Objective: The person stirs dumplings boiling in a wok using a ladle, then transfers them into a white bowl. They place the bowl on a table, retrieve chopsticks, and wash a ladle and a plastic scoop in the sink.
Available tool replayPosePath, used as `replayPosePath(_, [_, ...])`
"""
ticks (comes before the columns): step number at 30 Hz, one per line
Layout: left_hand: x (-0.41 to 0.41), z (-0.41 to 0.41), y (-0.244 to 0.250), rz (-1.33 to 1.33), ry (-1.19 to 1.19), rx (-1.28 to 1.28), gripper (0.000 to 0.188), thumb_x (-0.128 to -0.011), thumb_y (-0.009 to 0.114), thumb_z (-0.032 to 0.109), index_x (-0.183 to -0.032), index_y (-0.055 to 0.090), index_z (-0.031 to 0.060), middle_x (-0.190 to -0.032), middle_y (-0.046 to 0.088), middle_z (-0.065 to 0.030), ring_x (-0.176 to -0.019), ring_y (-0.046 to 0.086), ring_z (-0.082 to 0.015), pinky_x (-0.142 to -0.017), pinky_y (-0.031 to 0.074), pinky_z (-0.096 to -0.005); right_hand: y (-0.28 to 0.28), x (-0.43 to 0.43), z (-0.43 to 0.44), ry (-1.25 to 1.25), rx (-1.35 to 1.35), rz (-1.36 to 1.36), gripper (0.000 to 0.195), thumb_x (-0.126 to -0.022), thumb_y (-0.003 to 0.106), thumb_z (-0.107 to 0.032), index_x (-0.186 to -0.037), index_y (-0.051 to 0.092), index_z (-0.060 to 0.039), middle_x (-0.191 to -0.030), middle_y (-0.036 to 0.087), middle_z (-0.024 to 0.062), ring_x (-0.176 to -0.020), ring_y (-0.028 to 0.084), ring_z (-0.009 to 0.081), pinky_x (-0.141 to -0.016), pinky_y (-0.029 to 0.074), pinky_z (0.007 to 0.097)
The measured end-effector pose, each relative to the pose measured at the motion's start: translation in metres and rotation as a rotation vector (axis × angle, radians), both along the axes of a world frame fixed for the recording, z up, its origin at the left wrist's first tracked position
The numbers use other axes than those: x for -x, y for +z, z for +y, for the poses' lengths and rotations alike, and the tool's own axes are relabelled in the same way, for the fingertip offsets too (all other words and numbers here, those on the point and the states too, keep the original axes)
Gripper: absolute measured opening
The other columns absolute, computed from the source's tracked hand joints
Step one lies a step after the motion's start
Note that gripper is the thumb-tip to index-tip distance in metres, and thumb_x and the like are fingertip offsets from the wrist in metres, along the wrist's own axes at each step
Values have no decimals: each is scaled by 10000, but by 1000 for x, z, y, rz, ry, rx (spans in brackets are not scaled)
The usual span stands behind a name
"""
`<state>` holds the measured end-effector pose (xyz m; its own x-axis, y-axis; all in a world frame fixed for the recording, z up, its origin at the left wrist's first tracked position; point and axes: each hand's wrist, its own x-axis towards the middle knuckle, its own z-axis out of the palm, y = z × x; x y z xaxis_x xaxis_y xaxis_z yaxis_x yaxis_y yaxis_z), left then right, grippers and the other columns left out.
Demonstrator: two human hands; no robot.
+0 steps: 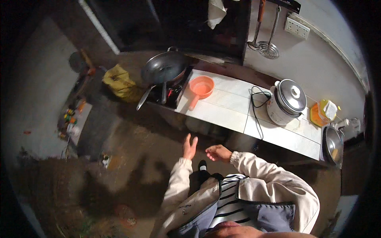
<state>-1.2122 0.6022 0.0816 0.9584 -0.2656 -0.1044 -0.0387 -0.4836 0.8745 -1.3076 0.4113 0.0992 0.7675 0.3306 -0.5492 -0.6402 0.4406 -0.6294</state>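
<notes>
My left hand (190,146) hangs in the air before the counter, its fingers apart and nothing in it. To its right, my right hand (218,153) is also raised with bent fingers and holds nothing visible. Neither touches the white tiled counter (226,116). Nearest on the counter lies an orange plastic dipper (202,87), its handle towards me. Left of it a dark wok (163,68) rests on a gas stove (171,96). A rice cooker (287,102) with a metal lid stands on the right side, beside a black cord (253,108).
A yellow-orange container (323,113) and a metal basin (332,144) are at the counter's right end. A ladle (256,32) and a skimmer (269,49) hang on the wall below a rack. A yellow bag (119,81) sits left of the stove.
</notes>
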Motion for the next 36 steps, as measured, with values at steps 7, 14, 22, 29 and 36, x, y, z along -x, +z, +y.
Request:
replayPosePath(7, [-221, -103, -53, -165, -163, -8, 635, -767, 721, 483, -1041, 597, -76, -981, 629, -288, -939, 585, -471, -832, 468, -470, -3, 42, -58, -529, 270, 253, 167, -948, 554, -191, -997, 622, -46, -801, 645, 33, -672, 606, 120, -591, 491, 247])
replayPosePath(14, [-286, -128, -95, 730, -256, 307, 388, -839, 644, 132, -1189, 483, 80, -628, 449, -14, -464, 465, -142, -400, 416, -293, 25, 76, -46, -763, 252, 383, 180, -954, 556, -209, -1009, 612, -47, -821, 646, 23, -672, 600, 96, -590, 501, 229])
replayPosePath(22, [-184, -103, -34, 502, -299, 199, 220, -843, 600, 104, -1034, 517, 35, -579, 422, -4, -383, 411, -113, -338, 364, -260, 10, 199, -53, -998, 247, 408, 160, -951, 531, -176, -994, 606, -42, -797, 645, 24, -662, 604, 97, -572, 503, 244])
replayPosePath(29, [-19, -77, 88, 557, -434, -56, 142, -848, 651, 132, -886, 544, 47, -587, 463, -9, -386, 439, -105, -344, 370, -255, 2, 348, -94, -1170, 178, 460, 157, -954, 522, -152, -1021, 592, -29, -777, 641, 38, -652, 600, 97, -570, 503, 216])
replayPosePath(36, [159, -162, 134, 820, -688, -20, 223, -871, 671, 167, -987, 564, 10, -594, 493, -5, -412, 463, -89, -374, 378, -241, -18, 527, -189, -1535, -11, 296, 140, -954, 525, -146, -939, 615, -40, -786, 652, 41, -614, 603, 98, -585, 527, 218])
